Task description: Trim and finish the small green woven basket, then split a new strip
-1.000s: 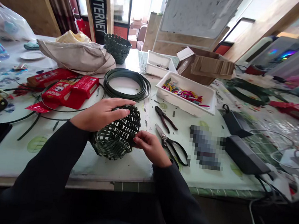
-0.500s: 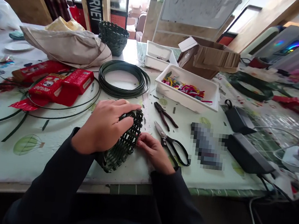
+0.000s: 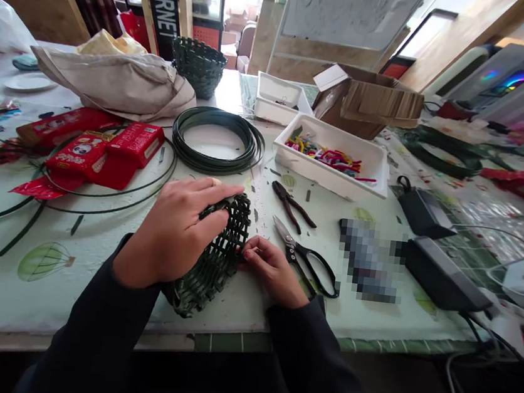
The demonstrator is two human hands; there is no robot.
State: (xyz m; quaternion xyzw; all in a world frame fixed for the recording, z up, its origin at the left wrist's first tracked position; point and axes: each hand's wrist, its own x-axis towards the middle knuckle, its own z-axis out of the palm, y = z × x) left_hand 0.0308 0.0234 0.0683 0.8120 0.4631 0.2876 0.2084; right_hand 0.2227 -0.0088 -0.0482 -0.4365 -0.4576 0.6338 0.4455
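"Across the middle of the frame, what is entered first?"

"One table (image 3: 4, 303), pale cover, balloon prints in green; it carries all that I list."

"Next in size?"

"Upper left: one beige cloth bag (image 3: 114, 82), slumped, yellow fabric (image 3: 111, 44) at its top. Upper right of centre: one cardboard box (image 3: 377, 102), open. Just below it: one white tray (image 3: 322, 170), oblong, coloured pieces (image 3: 342, 160) inside. Centre: one coil (image 3: 213, 165) of dark green strip, lying flat."

"And the item at your hands?"

"Centre, below the coil: one woven basket (image 3: 219, 264), dark green, tilted."

"State of the hands?"

"My left hand (image 3: 170, 233): grasping the basket from its left side, fingers along the top, thumb bent across it. My right hand (image 3: 273, 267): thumb and fingertips brought together at the basket's right edge; whether they pinch a strip I cannot tell."

"Smaller stock?"

"Right of centre, just beside my right hand: one pair of scissors (image 3: 291, 243), black handles, blades toward the upper left. Just above: one pair of pliers (image 3: 285, 200), handles spread. Left of centre, last and least: one loose scrap (image 3: 78, 225) of green strip."
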